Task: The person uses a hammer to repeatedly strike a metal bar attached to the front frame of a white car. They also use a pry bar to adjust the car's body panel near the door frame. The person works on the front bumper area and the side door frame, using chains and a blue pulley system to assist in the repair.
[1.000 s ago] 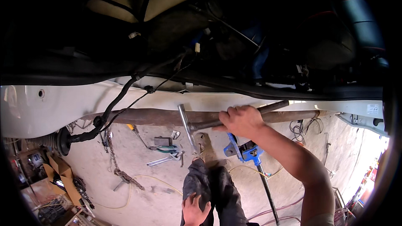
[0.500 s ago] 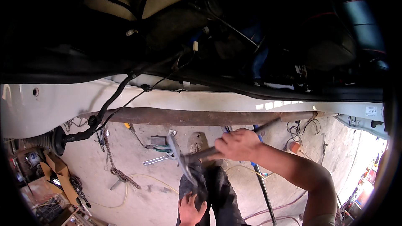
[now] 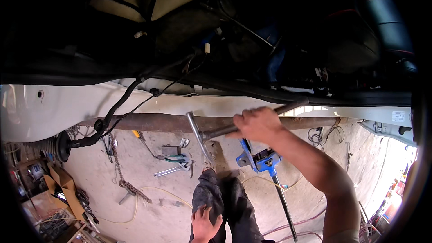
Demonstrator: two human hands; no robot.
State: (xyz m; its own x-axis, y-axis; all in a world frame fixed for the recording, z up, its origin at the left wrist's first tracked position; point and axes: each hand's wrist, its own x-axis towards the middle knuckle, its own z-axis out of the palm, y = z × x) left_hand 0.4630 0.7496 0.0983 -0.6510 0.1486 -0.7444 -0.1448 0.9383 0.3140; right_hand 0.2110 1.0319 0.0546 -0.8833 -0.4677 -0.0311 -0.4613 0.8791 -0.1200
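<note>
My right hand (image 3: 258, 126) is closed round the dark handle of a hammer (image 3: 196, 130). Its long, slim metal head points away to the left, over the floor just in front of the rusty pipe (image 3: 180, 123). The handle's far end reaches up to the white vehicle sill (image 3: 175, 106). On my left thigh, my left hand (image 3: 206, 226) lies with its fingers spread, holding nothing. Below the hammer, to its left, are green-handled pliers (image 3: 173, 158), an adjustable wrench (image 3: 170, 169) and a dark metal block (image 3: 171, 150).
A blue floor jack (image 3: 268, 163) with a long black handle stands right of my legs. A black wiring harness (image 3: 123, 99) hangs across the sill at left. A chain (image 3: 118, 166), a screwdriver (image 3: 143, 140) and a cardboard box (image 3: 63, 184) lie at left.
My right hand has lifted the hammer up and away from my knees, its head now nearer the pipe. The blue jack shows more fully. My left hand has stayed put.
</note>
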